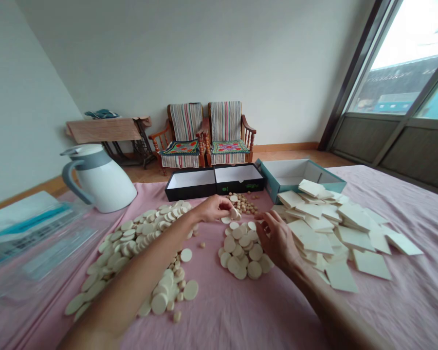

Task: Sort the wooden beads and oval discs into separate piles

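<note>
My left hand [214, 209] is closed in a pinch on pale round wooden discs [234, 213], above a disc lying on the cloth. My right hand [277, 237] is beside the small heap of wooden discs [243, 249], its fingers bent and its thumb apart from them; I see nothing held in it. Just beyond both hands lie many small wooden beads [247, 204]. A larger spread of discs [131, 238] lies at the left, partly hidden by my left forearm. Square wooden pieces [319, 218] are piled to the right of my right hand.
A black divided box [191, 194] and a teal box [314, 187] stand at the table's far edge. At left are a white jug [104, 184] and clear plastic packaging [40, 238]. Pink cloth [219, 311] covers the table. Two wooden armchairs [224, 124] stand beyond.
</note>
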Available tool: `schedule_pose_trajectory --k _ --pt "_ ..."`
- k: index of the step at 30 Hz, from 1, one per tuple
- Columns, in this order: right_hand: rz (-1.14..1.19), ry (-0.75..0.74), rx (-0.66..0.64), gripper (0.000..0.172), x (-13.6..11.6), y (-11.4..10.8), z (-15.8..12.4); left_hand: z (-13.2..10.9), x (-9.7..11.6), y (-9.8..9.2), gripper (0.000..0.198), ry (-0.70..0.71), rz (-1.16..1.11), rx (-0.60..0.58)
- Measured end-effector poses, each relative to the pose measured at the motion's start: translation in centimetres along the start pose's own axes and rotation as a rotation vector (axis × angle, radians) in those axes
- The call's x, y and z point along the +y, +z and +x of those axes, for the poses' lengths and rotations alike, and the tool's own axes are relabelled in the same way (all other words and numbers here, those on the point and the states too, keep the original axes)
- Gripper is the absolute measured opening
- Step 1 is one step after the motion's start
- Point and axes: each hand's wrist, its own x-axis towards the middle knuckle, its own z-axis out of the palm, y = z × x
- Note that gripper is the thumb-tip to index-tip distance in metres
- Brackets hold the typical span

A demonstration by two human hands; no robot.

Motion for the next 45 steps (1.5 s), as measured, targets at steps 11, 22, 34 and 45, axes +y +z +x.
schedule_pose_trajectory --k 11,22,34,45 --pt "0.027 0.005 -0.005 0.020 0.2 0.3 -0.1 -0.8 2.3 3.4 0.022 0.086 -0.292 -0.122" --pt "0.012 -0.008 0.044 0.022 0.1 0.0 0.0 2.3 -0.3 2.1 0.030 -0.050 0.229 0.220" --pt "0.012 -0.008 0.043 0.019 0.1 -0.2 0.1 4.3 -0.7 2.2 0.018 -0.090 0.359 0.312" --pt "0.008 -0.013 0.054 0.019 -0.1 -0.2 0.0 -3.1 4.0 1.8 0.028 -0.003 0.062 0.115"
